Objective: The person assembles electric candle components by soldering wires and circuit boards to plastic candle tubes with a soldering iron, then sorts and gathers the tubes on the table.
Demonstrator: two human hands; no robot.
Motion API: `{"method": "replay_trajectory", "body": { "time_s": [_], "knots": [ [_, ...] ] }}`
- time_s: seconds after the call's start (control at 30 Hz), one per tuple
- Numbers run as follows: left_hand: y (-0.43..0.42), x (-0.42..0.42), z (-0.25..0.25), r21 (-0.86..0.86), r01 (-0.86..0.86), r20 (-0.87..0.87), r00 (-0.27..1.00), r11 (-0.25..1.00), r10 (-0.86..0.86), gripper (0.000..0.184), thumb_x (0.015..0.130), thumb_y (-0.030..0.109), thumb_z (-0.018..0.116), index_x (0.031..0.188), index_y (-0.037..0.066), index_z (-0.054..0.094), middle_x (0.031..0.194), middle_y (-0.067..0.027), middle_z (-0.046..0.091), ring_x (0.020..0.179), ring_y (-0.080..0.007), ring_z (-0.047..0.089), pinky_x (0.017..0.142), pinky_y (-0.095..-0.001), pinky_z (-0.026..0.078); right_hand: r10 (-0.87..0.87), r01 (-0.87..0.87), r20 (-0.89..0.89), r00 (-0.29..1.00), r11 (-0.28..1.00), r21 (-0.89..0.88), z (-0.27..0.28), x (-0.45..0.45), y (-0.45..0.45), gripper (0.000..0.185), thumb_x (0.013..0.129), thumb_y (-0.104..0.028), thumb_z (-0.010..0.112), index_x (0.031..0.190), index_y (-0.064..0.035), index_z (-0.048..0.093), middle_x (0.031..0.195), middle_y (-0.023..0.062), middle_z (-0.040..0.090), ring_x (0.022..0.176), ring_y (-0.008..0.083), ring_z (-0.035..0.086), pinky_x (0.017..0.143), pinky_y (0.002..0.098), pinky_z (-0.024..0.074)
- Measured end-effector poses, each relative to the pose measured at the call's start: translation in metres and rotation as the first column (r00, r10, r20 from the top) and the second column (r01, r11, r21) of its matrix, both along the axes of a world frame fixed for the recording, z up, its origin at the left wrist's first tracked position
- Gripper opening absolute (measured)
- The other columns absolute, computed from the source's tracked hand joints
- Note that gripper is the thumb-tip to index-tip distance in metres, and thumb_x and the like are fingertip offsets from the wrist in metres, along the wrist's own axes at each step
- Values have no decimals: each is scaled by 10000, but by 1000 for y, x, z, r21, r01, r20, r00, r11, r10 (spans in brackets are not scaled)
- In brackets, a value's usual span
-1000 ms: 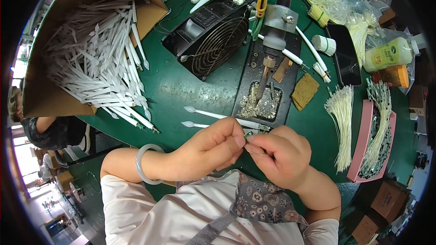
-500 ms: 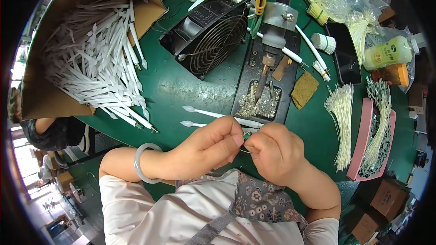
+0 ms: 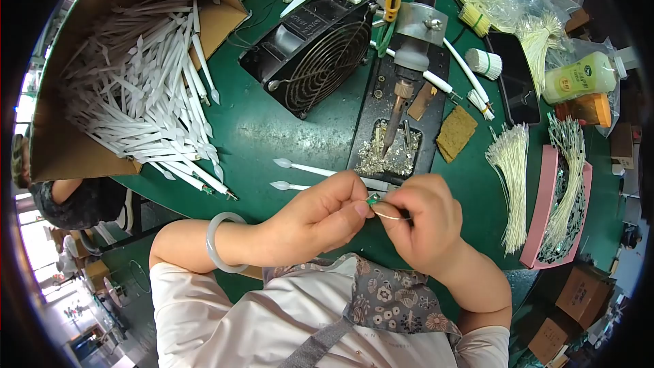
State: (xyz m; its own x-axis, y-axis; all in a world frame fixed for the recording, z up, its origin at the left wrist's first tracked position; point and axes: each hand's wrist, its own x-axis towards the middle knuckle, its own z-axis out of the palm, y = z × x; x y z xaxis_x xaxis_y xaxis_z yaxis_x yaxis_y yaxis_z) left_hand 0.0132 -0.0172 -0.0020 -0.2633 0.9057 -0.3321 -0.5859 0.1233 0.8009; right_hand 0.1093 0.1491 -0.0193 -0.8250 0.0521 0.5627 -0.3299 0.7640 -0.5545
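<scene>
My left hand (image 3: pixel 317 221) is closed, thumb and index finger pinching a tiny green circuit board (image 3: pixel 372 200). Close on its right, my right hand (image 3: pixel 428 225) has curled fingers, with a thin pale wire (image 3: pixel 392 217) running from the board into them. Their exact hold on the wire is partly hidden. Just beyond my hands lie two white sticks with flame-shaped tips, one a longer white stick (image 3: pixel 320 172) whose far end passes behind my fingers. A soldering iron (image 3: pixel 403 88) points down over a tray of solder scraps (image 3: pixel 371 157).
A cardboard box (image 3: pixel 51 123) full of white flame-tipped sticks stands left. A black fan (image 3: pixel 306 51) sits behind my hands. Rightward are a brown sponge (image 3: pixel 457 134), a wire bundle (image 3: pixel 509 184), a pink tray (image 3: pixel 540 211) of wired boards, a phone (image 3: pixel 516 78) and a bottle (image 3: pixel 579 80).
My right hand has shifted slightly right and its thumb has opened away from the index finger. More of the green board and the wire shows now. My left hand has barely moved.
</scene>
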Motion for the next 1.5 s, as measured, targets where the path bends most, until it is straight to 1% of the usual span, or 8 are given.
{"method": "replay_trajectory", "body": {
  "time_s": [0.13,0.27,0.37,0.67,0.77,0.87,1.17,1.5],
  "knots": [
    [1,2,-5,16,-4,-133,991,1000,6,96,974,143,407,933,56,406,648,24,399,511,-34,322,453,-192,280,26,-11,87,996,986,-164,6,-4,1,203,724,-18,701,891,-31,586,780,81,576,577,207,574,472,285,464],
    [6,1,0,-41,-32,-94,995,999,28,136,985,170,378,938,45,405,666,0,428,510,-52,349,453,-198,306,82,-28,149,985,942,-336,7,-6,5,206,726,-7,701,904,-26,599,773,83,580,578,197,579,484,287,465],
    [8,0,1,-48,-20,-33,999,999,18,148,989,173,360,941,41,405,683,-16,441,514,-63,364,456,-204,316,72,0,180,981,929,-370,6,-4,5,216,723,-1,703,915,-29,608,764,82,582,581,190,581,491,290,466],
    [10,2,-3,-15,-35,-31,999,999,35,159,996,197,333,948,57,389,725,-35,454,527,-76,361,470,-205,306,-19,44,103,995,968,-248,4,-5,3,246,691,-11,700,928,-31,639,765,68,583,581,175,575,484,280,459],
    [7,4,-5,-26,-59,75,995,998,61,209,995,254,335,979,52,383,737,-65,459,511,-90,346,463,-204,288,16,-11,-38,999,992,129,-2,1,8,310,657,-36,678,967,-42,672,822,52,594,595,147,567,483,262,450],
    [4,6,-3,-19,-69,139,988,997,71,223,986,259,356,1011,42,396,753,-76,467,510,-101,349,464,-213,283,23,14,-130,991,961,277,1,0,7,356,637,-60,655,991,-56,689,888,50,600,588,126,554,463,242,431],
    [-3,11,3,-30,-94,191,977,995,98,101,970,154,382,998,57,388,778,-41,458,602,-77,371,496,-211,297,23,-31,-109,994,997,-72,-1,0,-1,239,635,-18,706,869,-32,662,943,93,610,655,179,623,501,237,491],
    [0,13,5,6,-74,18,997,997,74,112,987,163,390,949,58,382,696,16,396,565,-49,316,487,-196,274,55,-49,-107,993,997,62,1,1,-3,263,639,-6,697,885,-19,607,946,93,600,688,184,626,532,256,505]
  ]
}}
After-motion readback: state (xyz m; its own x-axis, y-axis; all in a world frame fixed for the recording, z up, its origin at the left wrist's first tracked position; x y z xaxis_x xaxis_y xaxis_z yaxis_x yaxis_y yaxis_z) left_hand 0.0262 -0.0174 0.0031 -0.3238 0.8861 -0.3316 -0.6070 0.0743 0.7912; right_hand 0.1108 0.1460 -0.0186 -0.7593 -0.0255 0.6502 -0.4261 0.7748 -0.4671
